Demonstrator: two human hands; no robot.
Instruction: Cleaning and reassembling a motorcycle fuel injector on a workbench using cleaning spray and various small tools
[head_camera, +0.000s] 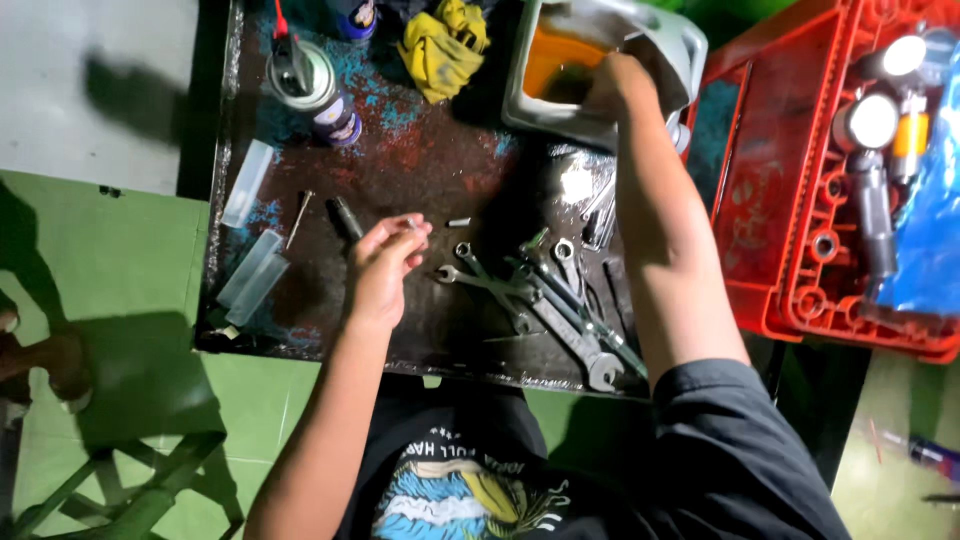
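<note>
My left hand (385, 262) hovers over the dark, paint-stained tray (420, 170), fingers pinched on a small pale part near the fingertips. My right hand (612, 85) reaches into a cut-open grey plastic jug (668, 45) holding orange-brown liquid; its fingers are hidden inside, so what they hold cannot be seen. Several wrenches (545, 300) lie on the tray between my two arms. A small metal sleeve (458, 222) lies just right of my left fingertips.
A spray can (318, 90) and yellow rag (442, 38) sit at the tray's back. Clear plastic tubes (248, 180) and a nail (298, 215) lie left. A red crate (800, 200) with tools stands right. A green stool (130, 480) stands lower left.
</note>
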